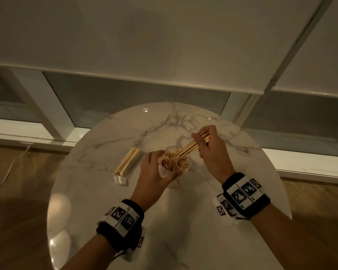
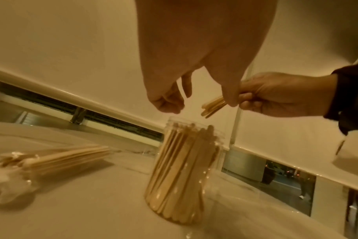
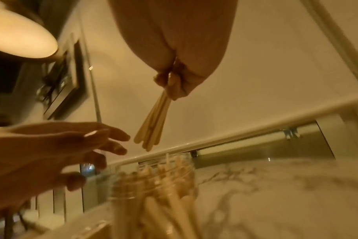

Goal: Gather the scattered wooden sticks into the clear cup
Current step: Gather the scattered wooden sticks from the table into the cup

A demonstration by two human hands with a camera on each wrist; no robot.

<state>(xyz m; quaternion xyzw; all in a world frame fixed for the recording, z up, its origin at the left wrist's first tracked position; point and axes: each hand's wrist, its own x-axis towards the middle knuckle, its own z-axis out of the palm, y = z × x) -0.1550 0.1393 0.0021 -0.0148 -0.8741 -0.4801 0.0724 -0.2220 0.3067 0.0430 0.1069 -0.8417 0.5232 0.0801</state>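
Note:
A clear cup packed with upright wooden sticks stands mid-table on the round marble table. My right hand grips a small bundle of sticks, tilted so its lower ends hang just over the cup's mouth. In the right wrist view the bundle hangs above the cup. My left hand hovers at the cup's left rim with loose fingers, holding nothing. The left wrist view shows the cup nearly full.
A plastic-wrapped packet of more sticks lies left of the cup, also in the left wrist view. Behind the table are a window frame and a lowered blind. A white cable runs over the wooden floor at left.

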